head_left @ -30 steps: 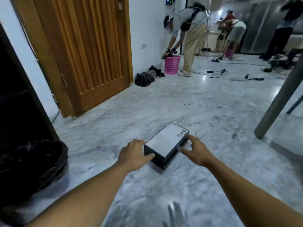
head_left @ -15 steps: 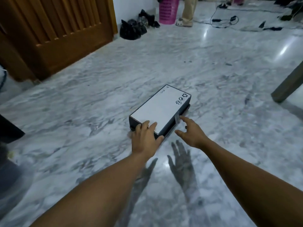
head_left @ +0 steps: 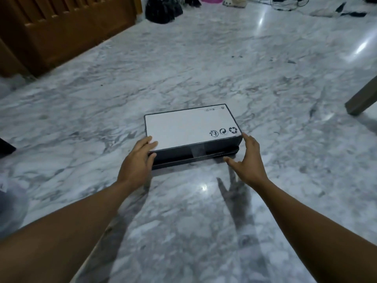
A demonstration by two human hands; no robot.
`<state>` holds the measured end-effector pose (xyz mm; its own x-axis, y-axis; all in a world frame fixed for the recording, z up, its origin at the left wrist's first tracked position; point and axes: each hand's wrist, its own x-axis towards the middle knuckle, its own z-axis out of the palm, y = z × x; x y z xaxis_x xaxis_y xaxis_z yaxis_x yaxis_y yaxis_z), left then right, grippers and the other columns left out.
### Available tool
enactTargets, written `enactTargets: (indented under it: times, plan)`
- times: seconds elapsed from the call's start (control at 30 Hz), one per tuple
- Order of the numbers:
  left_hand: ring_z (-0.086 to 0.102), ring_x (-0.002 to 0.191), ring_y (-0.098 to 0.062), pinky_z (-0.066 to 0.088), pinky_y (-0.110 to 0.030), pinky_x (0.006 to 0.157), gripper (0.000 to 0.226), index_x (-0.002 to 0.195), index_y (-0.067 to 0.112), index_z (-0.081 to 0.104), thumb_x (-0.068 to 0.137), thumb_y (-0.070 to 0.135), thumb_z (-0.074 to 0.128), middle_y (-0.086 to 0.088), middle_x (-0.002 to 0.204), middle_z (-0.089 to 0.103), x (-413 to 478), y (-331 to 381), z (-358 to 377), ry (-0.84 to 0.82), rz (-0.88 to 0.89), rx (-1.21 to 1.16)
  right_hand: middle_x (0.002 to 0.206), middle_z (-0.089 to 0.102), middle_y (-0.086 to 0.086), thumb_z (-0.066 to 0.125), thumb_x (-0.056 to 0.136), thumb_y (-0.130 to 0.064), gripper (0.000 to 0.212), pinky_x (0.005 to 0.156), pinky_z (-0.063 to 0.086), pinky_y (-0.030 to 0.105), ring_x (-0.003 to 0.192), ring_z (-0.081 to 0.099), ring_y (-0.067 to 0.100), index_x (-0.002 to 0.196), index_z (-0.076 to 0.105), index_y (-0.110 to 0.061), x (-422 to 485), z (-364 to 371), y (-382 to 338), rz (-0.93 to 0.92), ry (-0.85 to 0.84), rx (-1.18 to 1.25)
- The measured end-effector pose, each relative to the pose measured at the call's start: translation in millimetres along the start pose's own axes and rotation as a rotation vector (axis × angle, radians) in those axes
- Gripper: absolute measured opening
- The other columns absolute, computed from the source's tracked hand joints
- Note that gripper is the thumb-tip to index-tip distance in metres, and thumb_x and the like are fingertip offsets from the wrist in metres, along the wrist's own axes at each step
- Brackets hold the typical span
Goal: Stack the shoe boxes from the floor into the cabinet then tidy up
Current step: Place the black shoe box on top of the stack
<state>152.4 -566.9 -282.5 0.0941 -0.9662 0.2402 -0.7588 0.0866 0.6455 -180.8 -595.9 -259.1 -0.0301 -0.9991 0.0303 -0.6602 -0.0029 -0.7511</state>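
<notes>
A black shoe box (head_left: 189, 127) with a white upper face and small printed symbols lies flat on the marble floor in the middle of the view. My left hand (head_left: 137, 162) grips its near left corner, fingers over the top edge and thumb against the side. My right hand (head_left: 247, 160) is spread at the near right corner, fingertips touching the box's right end, thumb stretched out low in front of it. The cabinet is out of view.
A wooden door (head_left: 61, 31) stands at the upper left. Black bags (head_left: 163, 8) lie by the far wall, with cables (head_left: 285, 3) farther right. A grey furniture leg (head_left: 362, 99) stands on the floor at the right edge. A dark object (head_left: 6, 146) sits at the left edge.
The view has tipped down and come closer to the box. The box has turned so its long side faces me. My left hand took hold of its corner; my right hand moved to its right end.
</notes>
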Motion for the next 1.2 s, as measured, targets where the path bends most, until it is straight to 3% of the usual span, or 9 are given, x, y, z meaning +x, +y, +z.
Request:
enactTargets:
  times: [0.07, 0.13, 0.2, 0.4, 0.5, 0.67, 0.83, 1.0, 1.2]
  plan:
    - [0.05, 0.128, -0.016, 0.046, -0.035, 0.105, 0.032, 0.13, 0.011, 0.065, 0.099, 0.01, 0.059, -0.004, 0.148, 0.047, -5.4, -6.6, -4.1, 0.039, -0.003, -0.03, 0.157, 0.024, -0.001, 0.082, 0.079, -0.024, 0.093, 0.112, 0.027, 0.013, 0.141, 0.029, 0.008, 0.153, 0.025, -0.026, -13.1, 5.5, 6.1, -0.013, -0.041, 0.012]
    - [0.051, 0.125, -0.016, 0.048, -0.039, 0.103, 0.033, 0.131, 0.011, 0.064, 0.099, 0.01, 0.058, -0.006, 0.147, 0.044, -12.0, -8.8, -2.2, 0.071, -0.031, -0.062, 0.153, 0.03, -0.003, 0.082, 0.079, -0.016, 0.091, 0.092, 0.026, -0.007, 0.13, 0.032, 0.0, 0.151, 0.027, -0.022, -22.2, 11.3, 9.3, -0.007, -0.068, 0.07]
    - [0.05, 0.126, -0.018, 0.048, -0.043, 0.105, 0.038, 0.138, 0.015, 0.059, 0.1, 0.013, 0.057, -0.007, 0.147, 0.041, -19.9, -7.7, 3.0, 0.075, -0.101, -0.122, 0.148, 0.034, -0.005, 0.081, 0.079, -0.008, 0.089, 0.079, 0.031, -0.01, 0.124, 0.036, 0.001, 0.15, 0.028, -0.018, -25.6, 15.9, 10.1, 0.029, -0.082, 0.16]
    - [0.041, 0.137, -0.013, 0.034, -0.027, 0.112, 0.069, 0.158, 0.032, 0.022, 0.1, 0.017, 0.057, 0.0, 0.156, 0.034, -48.2, 3.8, 17.8, 0.05, -0.205, -0.208, 0.143, 0.034, -0.002, 0.075, 0.081, 0.003, 0.085, 0.075, 0.042, -0.003, 0.112, 0.041, 0.002, 0.146, 0.025, -0.017, -20.3, 25.1, 14.6, 0.087, -0.143, 0.243]
    - [0.042, 0.14, -0.017, 0.041, -0.037, 0.112, 0.084, 0.159, 0.037, 0.008, 0.097, 0.018, 0.062, 0.002, 0.159, 0.034, -55.9, -2.4, 23.3, 0.034, -0.35, -0.307, 0.135, 0.041, 0.002, 0.076, 0.08, 0.0, 0.083, 0.074, 0.041, -0.004, 0.115, 0.043, 0.008, 0.143, 0.024, -0.016, -15.8, 26.6, 17.9, 0.105, -0.165, 0.211]
    - [0.055, 0.127, -0.014, 0.049, -0.031, 0.099, 0.082, 0.157, 0.035, 0.022, 0.092, 0.021, 0.069, 0.007, 0.147, 0.051, -55.1, -7.2, 24.2, -0.03, -0.322, -0.231, 0.126, 0.041, -0.014, 0.081, 0.077, -0.008, 0.089, 0.091, 0.038, 0.018, 0.114, 0.042, 0.005, 0.145, 0.025, -0.017, -12.2, 25.9, 17.1, 0.107, -0.132, 0.2]
    - [0.055, 0.113, -0.009, 0.045, -0.024, 0.09, 0.086, 0.152, 0.03, 0.036, 0.08, 0.035, 0.082, 0.004, 0.133, 0.054, -41.4, 9.9, 11.1, 0.122, -0.276, -0.227, 0.14, 0.042, -0.012, 0.091, 0.065, -0.02, 0.098, 0.105, 0.041, 0.029, 0.128, 0.042, 0.009, 0.145, 0.034, -0.026, -11.7, 17.4, 7.6, 0.024, -0.019, 0.226]
    - [0.05, 0.129, -0.017, 0.046, -0.036, 0.107, 0.105, 0.151, 0.022, 0.039, 0.063, 0.053, 0.088, 0.0, 0.143, 0.05, -17.3, 22.5, -8.4, 0.268, -0.245, -0.218, 0.142, 0.041, -0.008, 0.092, 0.066, -0.024, 0.098, 0.105, 0.036, 0.016, 0.126, 0.042, 0.0, 0.147, 0.038, -0.022, -4.2, 0.2, -19.4, -0.088, 0.097, 0.191]
    - [0.053, 0.125, -0.018, 0.048, -0.042, 0.105, 0.084, 0.147, 0.023, 0.045, 0.077, 0.05, 0.081, 0.002, 0.141, 0.051, 5.8, 48.5, -31.8, 0.437, -0.337, -0.324, 0.139, 0.046, -0.016, 0.085, 0.076, -0.028, 0.079, 0.096, 0.054, 0.032, 0.118, 0.054, 0.006, 0.142, 0.042, -0.032, -17.3, -8.7, -43.9, -0.079, 0.151, 0.344]
